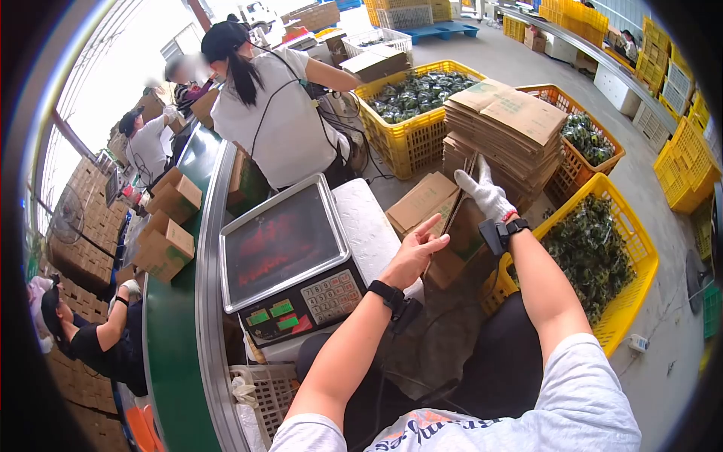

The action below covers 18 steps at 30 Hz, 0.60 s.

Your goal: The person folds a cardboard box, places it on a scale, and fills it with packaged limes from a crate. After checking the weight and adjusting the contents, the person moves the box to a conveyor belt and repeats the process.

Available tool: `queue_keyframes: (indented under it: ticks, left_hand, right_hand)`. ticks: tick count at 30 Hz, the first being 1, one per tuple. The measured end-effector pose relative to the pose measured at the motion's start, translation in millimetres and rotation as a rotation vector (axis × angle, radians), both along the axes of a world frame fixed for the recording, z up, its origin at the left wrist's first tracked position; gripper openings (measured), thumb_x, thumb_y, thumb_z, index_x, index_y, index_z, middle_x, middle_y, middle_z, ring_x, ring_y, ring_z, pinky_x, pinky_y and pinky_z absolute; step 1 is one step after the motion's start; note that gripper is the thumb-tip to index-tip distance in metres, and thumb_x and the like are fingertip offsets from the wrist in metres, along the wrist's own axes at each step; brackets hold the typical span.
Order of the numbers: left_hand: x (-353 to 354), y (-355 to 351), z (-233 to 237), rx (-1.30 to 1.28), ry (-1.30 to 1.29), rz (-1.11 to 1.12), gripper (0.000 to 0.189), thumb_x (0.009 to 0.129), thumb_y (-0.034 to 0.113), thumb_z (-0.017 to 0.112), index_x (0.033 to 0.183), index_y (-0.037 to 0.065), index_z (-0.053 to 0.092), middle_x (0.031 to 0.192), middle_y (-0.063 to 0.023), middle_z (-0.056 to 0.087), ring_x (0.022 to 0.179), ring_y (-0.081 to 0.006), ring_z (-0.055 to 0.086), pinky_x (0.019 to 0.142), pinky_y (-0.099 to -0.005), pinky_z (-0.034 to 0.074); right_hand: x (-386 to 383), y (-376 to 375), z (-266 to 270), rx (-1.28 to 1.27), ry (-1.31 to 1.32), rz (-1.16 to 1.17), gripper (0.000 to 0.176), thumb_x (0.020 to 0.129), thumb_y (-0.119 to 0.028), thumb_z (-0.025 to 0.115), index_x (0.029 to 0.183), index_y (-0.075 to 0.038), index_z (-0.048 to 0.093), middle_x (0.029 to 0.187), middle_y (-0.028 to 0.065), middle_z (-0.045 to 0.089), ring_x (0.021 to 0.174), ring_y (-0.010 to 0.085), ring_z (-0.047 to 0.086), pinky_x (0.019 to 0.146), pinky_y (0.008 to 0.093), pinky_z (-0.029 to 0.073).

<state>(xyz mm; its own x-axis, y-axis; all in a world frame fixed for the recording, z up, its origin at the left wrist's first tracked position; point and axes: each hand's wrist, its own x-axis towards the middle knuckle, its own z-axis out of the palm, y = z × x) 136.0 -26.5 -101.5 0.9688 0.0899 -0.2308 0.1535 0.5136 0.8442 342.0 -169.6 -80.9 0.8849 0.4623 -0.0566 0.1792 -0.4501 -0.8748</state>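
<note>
A thin flat piece of cardboard (pixel 451 213), seen nearly edge-on, stands upright between my hands. My left hand (pixel 416 252) is bare and close to its near side, with thumb and index finger apart; any contact is unclear. On the far side my right hand (pixel 488 197), in a white glove, holds its upper part, fingers spread. Behind them rises a stack of flattened cartons (pixel 520 120). A brown carton (pixel 433 203) lies under and beside the held piece. Left of my hands is a scale (pixel 286 248) with a metal tray and keypad.
A green conveyor (pixel 177 324) runs along the left, with open cartons (pixel 164 245) beside the scale. Yellow crates (pixel 403 143) (pixel 640 279) and an orange crate (pixel 614 158) hold dark green produce. A person (pixel 275 113) sits ahead; other people work across the conveyor.
</note>
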Motion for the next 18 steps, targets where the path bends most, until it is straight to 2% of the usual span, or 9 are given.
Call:
queue_keyframes:
  ticks: [4, 5, 6, 8, 9, 12, 15, 16, 18]
  left_hand:
    - [0, 2, 2, 0.025, 0.036, 0.06, 0.067, 0.098, 0.011, 0.069, 0.156, 0.006, 0.037, 0.082, 0.0072, 0.054, 0.075, -0.004, 0.053, 0.07, -0.0232, 0.046]
    - [-2, 4, 2, 0.303, 0.013, 0.164, 0.063, 0.098, 0.012, 0.069, 0.154, 0.005, 0.04, 0.081, 0.0061, 0.054, 0.073, -0.0049, 0.053, 0.069, -0.0238, 0.047]
    - [-4, 5, 3, 0.58, -0.012, 0.265, 0.06, 0.098, 0.013, 0.068, 0.151, 0.004, 0.043, 0.08, 0.005, 0.054, 0.072, -0.0058, 0.053, 0.068, -0.0244, 0.047]
    - [-8, 3, 6, 1.007, -0.152, 0.593, 0.045, 0.096, 0.01, 0.066, 0.138, 0.004, 0.051, 0.078, 0.0006, 0.053, 0.066, -0.0072, 0.051, 0.059, -0.0236, 0.045]
    - [-6, 5, 6, 0.92, -0.115, 0.658, 0.042, 0.094, 0.008, 0.065, 0.134, 0.003, 0.052, 0.078, -0.0001, 0.053, 0.064, -0.0079, 0.051, 0.058, -0.0243, 0.045]
    - [-3, 5, 14, 0.838, -0.066, 0.726, 0.041, 0.088, 0.004, 0.064, 0.126, 0.0, 0.051, 0.069, -0.0043, 0.05, 0.061, -0.0164, 0.052, 0.061, -0.034, 0.047]
    - [1, 3, 23, 1.076, -0.053, 0.498, 0.041, 0.088, 0.011, 0.071, 0.123, -0.001, 0.055, 0.074, -0.0066, 0.057, 0.067, -0.0173, 0.059, 0.068, -0.0351, 0.051]
    - [7, 6, 21, 1.07, -0.05, 0.491, 0.041, 0.088, 0.011, 0.071, 0.123, -0.001, 0.055, 0.074, -0.0066, 0.057, 0.067, -0.0173, 0.059, 0.068, -0.0351, 0.051]
    - [16, 12, 21, 1.003, 0.046, 0.118, 0.05, 0.089, 0.025, 0.076, 0.126, -0.003, 0.058, 0.084, -0.0113, 0.067, 0.08, -0.0197, 0.067, 0.075, -0.0339, 0.054]
  right_hand:
    - [5, 1, -13, 0.284, 0.11, 0.083, 0.108, 0.086, -0.065, 0.07, 0.164, -0.013, 0.017, 0.135, 0.0213, 0.061, 0.118, 0.0326, 0.061, 0.103, 0.044, 0.046]
    - [2, 3, -17, 0.413, 0.066, 0.067, 0.082, 0.09, -0.045, 0.069, 0.158, -0.014, 0.035, 0.13, 0.0183, 0.066, 0.116, 0.0346, 0.063, 0.1, 0.0436, 0.048]
    - [-4, 1, -6, 0.414, 0.067, 0.062, 0.082, 0.09, -0.045, 0.069, 0.158, -0.014, 0.035, 0.13, 0.0183, 0.066, 0.116, 0.0346, 0.063, 0.1, 0.0436, 0.048]
    - [-14, -8, 25, -0.078, -0.237, 0.056, 0.06, 0.088, -0.026, 0.065, 0.144, -0.013, 0.05, 0.129, 0.0201, 0.066, 0.117, 0.0374, 0.063, 0.099, 0.0428, 0.05]
    - [-22, -6, 44, -0.235, -0.308, 0.046, 0.046, 0.084, -0.018, 0.061, 0.129, -0.01, 0.058, 0.126, 0.0208, 0.066, 0.117, 0.04, 0.061, 0.098, 0.0444, 0.05]
    - [-34, -19, 55, -0.531, -0.652, 0.248, 0.034, 0.087, -0.018, 0.059, 0.119, -0.007, 0.062, 0.111, 0.019, 0.07, 0.106, 0.0403, 0.065, 0.089, 0.0491, 0.053]
    - [-50, -32, 59, -0.602, -0.772, 0.357, 0.031, 0.089, -0.024, 0.062, 0.114, -0.006, 0.065, 0.108, 0.0185, 0.07, 0.104, 0.0386, 0.067, 0.086, 0.0485, 0.054]
    - [-55, -30, 68, -0.658, -0.711, 0.452, 0.041, 0.095, -0.042, 0.059, 0.11, -0.006, 0.07, 0.111, 0.0196, 0.068, 0.104, 0.0382, 0.067, 0.087, 0.049, 0.054]
    - [-65, -26, 64, -0.703, -0.667, 0.506, 0.06, 0.097, -0.061, 0.05, 0.107, -0.007, 0.075, 0.117, 0.0211, 0.066, 0.105, 0.0381, 0.067, 0.089, 0.0498, 0.053]
